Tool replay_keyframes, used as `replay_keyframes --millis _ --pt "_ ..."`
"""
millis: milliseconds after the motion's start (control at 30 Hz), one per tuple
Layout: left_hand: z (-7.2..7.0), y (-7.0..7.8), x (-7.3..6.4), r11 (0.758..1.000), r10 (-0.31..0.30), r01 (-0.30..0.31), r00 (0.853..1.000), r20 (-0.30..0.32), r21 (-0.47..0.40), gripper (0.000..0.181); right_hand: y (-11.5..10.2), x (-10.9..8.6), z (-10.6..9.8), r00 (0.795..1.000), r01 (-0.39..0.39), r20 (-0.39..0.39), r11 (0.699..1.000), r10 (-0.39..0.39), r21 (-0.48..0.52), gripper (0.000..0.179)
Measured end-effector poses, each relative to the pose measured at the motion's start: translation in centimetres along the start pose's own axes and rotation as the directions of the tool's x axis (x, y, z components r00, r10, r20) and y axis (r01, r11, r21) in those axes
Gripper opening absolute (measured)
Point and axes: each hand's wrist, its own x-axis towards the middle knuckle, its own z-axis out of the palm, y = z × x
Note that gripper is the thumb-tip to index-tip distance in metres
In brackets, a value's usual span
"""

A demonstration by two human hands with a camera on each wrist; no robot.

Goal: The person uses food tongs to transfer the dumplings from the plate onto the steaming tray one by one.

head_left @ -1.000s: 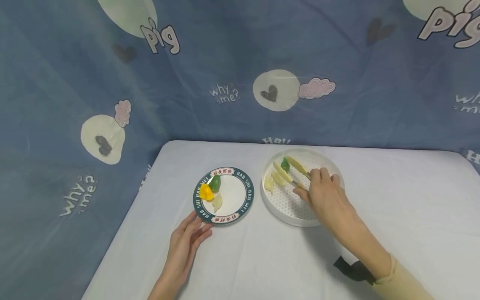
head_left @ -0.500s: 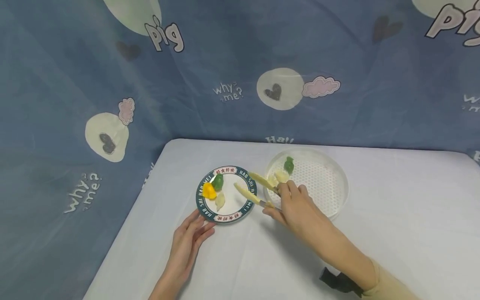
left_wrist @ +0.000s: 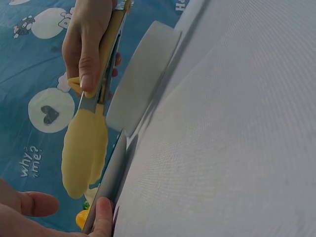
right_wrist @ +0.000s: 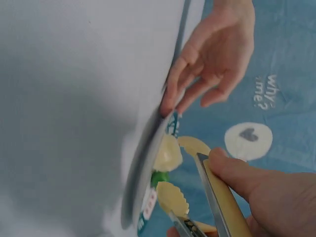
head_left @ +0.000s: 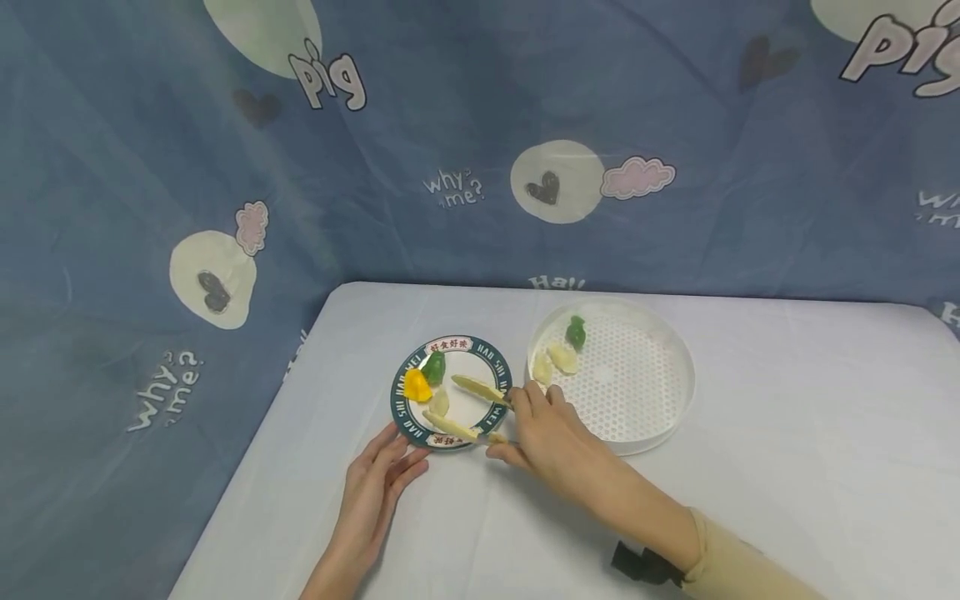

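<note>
My right hand (head_left: 555, 437) grips a pair of tongs with pale yellow heads (head_left: 478, 388), seen side-on in the left wrist view. The tong heads are spread over a small plate with a dark green patterned rim (head_left: 501, 367). Between their tips lies a pale piece like a garlic clove (head_left: 439, 403); I cannot tell whether they touch it. A yellow piece (head_left: 417, 386) and a green pepper-like piece (head_left: 433, 367) lie beside it on the plate. My left hand (head_left: 371, 496) touches the plate's near-left rim with fairly straight fingers, thumb apart from them in the left wrist view.
Right of the plate stands a round white tray with a perforated floor (head_left: 637, 383). Two pale pieces (head_left: 562, 358) and a green piece (head_left: 576, 332) lie at its left side. A blue printed cloth (head_left: 420, 233) hangs behind the white-covered table (head_left: 787, 400).
My right hand has carried the spread tongs leftward from the tray to above the plate, around the pale piece there. The tray's pieces stay in it. My left hand keeps its place at the rim.
</note>
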Motion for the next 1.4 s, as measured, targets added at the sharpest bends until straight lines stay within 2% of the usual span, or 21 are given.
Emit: replay_keyframes --millis 200,400,633,1033,1400 --pt "-0.1 0.0 0.0 1.000 0.011 -0.011 1.000 0.018 -0.014 0.067 -0.2 0.3 0.9 0.999 0.026 -0.020 0.999 -0.027 -0.047 0.069" --pt "-0.3 0.0 -0.1 1.000 0.005 -0.004 1.000 0.010 -0.017 0.067 -0.6 0.6 1.6 0.999 0.035 -0.022 0.996 -0.037 -0.077 0.069" --pt "-0.3 0.1 0.0 1.000 0.008 -0.007 1.000 0.012 -0.017 0.067 -0.5 0.4 2.0 0.994 0.066 -0.075 0.981 -0.081 -0.184 0.067" --pt "-0.2 -0.1 -0.1 1.000 -0.011 0.011 1.000 -0.009 -0.011 0.069 -0.8 0.4 2.3 0.997 0.039 -0.064 0.986 -0.050 -0.163 0.064" --pt "-0.1 -0.1 -0.2 1.000 0.001 -0.001 1.000 -0.005 -0.006 0.068 -0.6 0.2 2.6 0.986 0.083 -0.116 0.961 -0.117 -0.265 0.064"
